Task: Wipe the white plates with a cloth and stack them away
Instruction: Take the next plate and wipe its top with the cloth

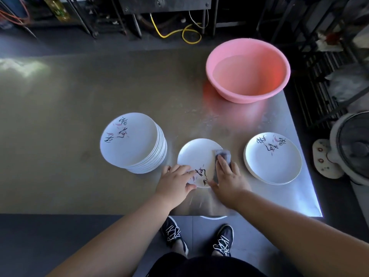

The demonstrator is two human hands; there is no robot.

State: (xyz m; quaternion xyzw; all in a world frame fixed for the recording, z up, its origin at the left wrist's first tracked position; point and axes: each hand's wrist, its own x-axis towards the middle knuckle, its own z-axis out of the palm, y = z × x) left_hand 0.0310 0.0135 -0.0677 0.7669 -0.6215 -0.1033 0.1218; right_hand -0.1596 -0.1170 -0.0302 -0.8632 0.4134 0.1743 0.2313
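Plate: lower middle of frame, lying flat on steel table, between the two stacks and apart from both.
Cloth: grey, folded, laid on the plate's right side under the right hand.
Right fingers: straight, slightly spread, pressed flat on the cloth; thumb out to the left by the near rim.
Left hand: laid on the plate's lower-left rim; fingers straight and close together on the face, thumb along the near edge. Whether the rim is gripped from below cannot be told.
Slip risk: the plate is held only by downward pressure on smooth metal. If the left press is eased during a stroke, the plate could be skated toward the bottom edge of the table.
Missed area: the printed patch is partly covered by the left fingers, so it may be left unwiped unless the plate is turned.
Tall stack: left of centre, visibly skewed toward lower right. It could be toppled if clipped by the left forearm.
Short stack: right of centre, close to the table's right edge. A hard set-down could push it outward.
Pink basin: upper right, well apart; low risk.
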